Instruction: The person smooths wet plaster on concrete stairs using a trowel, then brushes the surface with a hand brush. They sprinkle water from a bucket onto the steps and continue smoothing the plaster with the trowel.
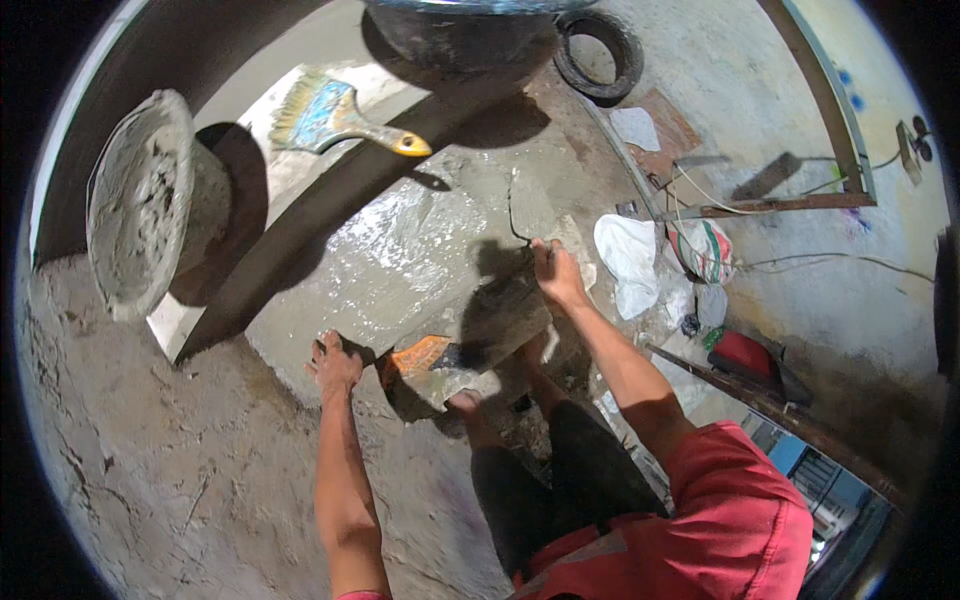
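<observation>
My right hand [557, 272] is closed around the handle of a trowel [532, 203]. The trowel's cement-coated blade lies on the wet grey cement layer [385, 235], and its thin dark neck runs into my fist, which hides the handle. My left hand [335, 366] has its fingers apart by the near left edge of that layer and holds nothing. I cannot tell whether its fingertips press on the cement. Glossy wet patches cover the middle of the surface. Between my hands, near my feet, lies an orange and dark scrap [418, 357].
A wide brush [345, 122] rests on the raised ledge beyond the cement. A cement-smeared bucket [143, 205] stands tilted-looking at left, and a dark tub [455, 38] at the back. To the right are a tyre [618, 60], a white bag [627, 262], cables and a metal frame [790, 205].
</observation>
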A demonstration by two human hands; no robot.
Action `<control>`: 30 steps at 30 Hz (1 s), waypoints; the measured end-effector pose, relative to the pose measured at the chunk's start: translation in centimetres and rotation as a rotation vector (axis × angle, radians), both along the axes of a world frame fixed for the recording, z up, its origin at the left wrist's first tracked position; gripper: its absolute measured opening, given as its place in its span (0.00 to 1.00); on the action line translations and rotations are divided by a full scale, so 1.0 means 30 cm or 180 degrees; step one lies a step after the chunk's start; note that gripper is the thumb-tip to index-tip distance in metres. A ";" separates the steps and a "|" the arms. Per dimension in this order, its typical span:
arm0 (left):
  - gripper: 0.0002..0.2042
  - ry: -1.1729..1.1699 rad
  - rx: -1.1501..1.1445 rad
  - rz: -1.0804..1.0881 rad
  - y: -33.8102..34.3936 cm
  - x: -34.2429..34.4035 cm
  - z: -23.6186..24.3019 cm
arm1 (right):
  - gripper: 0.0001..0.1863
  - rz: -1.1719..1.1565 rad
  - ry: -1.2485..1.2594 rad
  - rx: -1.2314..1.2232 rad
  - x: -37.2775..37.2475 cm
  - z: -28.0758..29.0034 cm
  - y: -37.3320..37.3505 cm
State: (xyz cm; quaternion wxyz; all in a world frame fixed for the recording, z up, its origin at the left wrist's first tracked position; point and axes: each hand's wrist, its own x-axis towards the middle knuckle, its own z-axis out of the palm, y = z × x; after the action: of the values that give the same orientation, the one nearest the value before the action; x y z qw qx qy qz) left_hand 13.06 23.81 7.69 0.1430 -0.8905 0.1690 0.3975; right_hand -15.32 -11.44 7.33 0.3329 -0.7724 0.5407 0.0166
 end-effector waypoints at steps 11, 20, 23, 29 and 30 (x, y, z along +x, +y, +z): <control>0.42 0.0097 0.0072 -0.0227 0.040 0.023 -0.101 | 0.34 -0.1183 -0.0092 0.0050 -0.009 -0.214 0.064; 0.44 0.0259 0.0233 -0.0336 0.080 0.070 -0.183 | 0.31 -0.0378 0.0295 0.0623 -0.071 -0.127 0.229; 0.43 0.0298 0.0260 -0.0546 0.103 0.078 -0.204 | 0.30 -0.0368 0.0083 0.0732 -0.056 -0.129 0.219; 0.43 0.0256 0.0332 -0.0288 0.071 0.052 -0.151 | 0.31 -0.1149 -0.0450 -0.0262 -0.046 -0.210 0.053; 0.43 0.0241 0.0330 -0.0254 0.055 0.048 -0.139 | 0.31 -0.1190 -0.0338 -0.0192 -0.054 -0.229 0.038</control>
State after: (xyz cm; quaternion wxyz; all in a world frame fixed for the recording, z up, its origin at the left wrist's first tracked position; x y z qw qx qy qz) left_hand 14.49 25.46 3.52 0.1981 -0.8587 0.1889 0.4332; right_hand -16.95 -10.29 0.45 0.3349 -0.6679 0.6567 -0.1026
